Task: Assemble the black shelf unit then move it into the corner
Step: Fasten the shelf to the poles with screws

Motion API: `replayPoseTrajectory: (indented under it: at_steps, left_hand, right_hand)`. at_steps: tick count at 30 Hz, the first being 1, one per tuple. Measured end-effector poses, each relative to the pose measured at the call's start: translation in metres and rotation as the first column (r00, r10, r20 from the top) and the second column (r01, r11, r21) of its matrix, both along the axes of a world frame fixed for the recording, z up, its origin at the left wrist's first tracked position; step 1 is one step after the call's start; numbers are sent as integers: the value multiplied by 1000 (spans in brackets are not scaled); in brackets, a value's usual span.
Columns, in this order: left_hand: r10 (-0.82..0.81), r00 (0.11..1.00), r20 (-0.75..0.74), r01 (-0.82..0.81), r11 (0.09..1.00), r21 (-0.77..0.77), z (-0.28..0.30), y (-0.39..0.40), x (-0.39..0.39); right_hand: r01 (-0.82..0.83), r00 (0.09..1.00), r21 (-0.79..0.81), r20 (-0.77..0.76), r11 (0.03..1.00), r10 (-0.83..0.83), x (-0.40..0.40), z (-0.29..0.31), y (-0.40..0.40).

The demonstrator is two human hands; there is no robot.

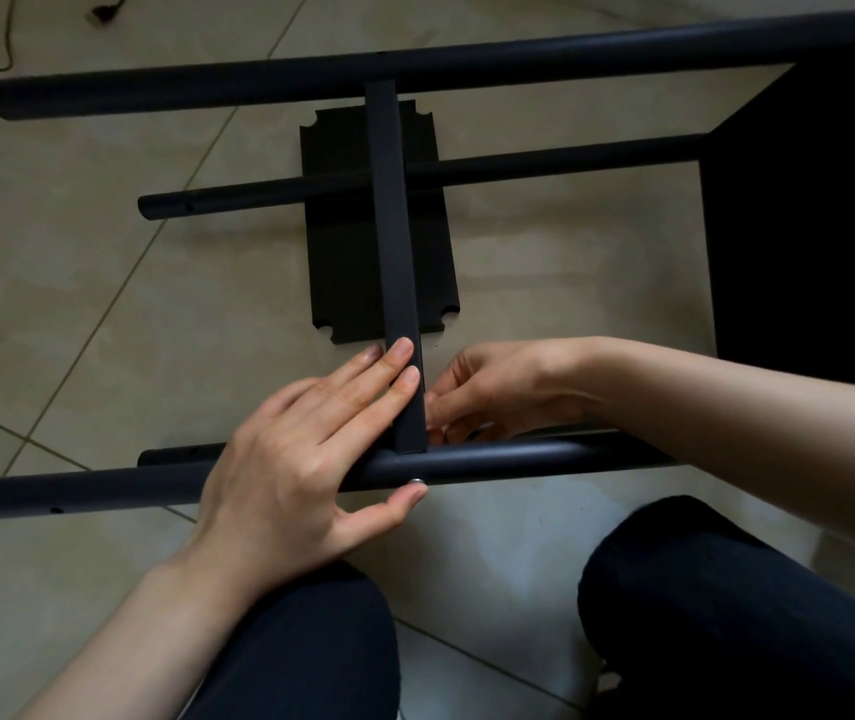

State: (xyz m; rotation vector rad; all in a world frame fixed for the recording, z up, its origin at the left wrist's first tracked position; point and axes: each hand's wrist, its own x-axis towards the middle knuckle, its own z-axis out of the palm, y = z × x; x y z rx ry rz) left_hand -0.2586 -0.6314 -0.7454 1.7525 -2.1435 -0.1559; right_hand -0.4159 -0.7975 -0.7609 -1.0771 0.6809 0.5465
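Observation:
The black shelf unit lies on its side on the tiled floor, its round legs running left to right. A shelf board (393, 241) stands on edge between the far leg (259, 90) and the near leg (103, 488). My left hand (305, 459) lies over the near leg with straight fingers pressed on the board's near end and the thumb beside a silver screw head (417, 481). My right hand (493, 392) reaches in behind the board's right face, fingertips curled at the joint; what they hold is hidden. Another shelf (799, 220) is fixed at the right end.
A loose black shelf panel (342, 252) with notched corners lies flat on the floor under the frame. A cable (4, 54) trails at the top left. My knees in dark trousers (726, 615) are close below the near leg.

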Motion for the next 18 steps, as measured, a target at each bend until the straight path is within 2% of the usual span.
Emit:
replayPoseTrajectory:
  at_steps: [4, 14, 18]
  left_hand:
    - [0, 1000, -3, 0, 1000, 3, -1, 0, 1]
    - [-1, 1000, -25, 1, 1000, 15, -2, 1, 1]
    - [0, 1000, -24, 0, 1000, 8, -2, 1, 1]
  right_hand:
    - [-33, 999, -76, 35, 997, 36, 2, 4, -2]
    - [-47, 998, -46, -34, 998, 46, 5, 2, 3]
    - [-107, 993, -146, -65, 983, 98, 6, 3, 3]
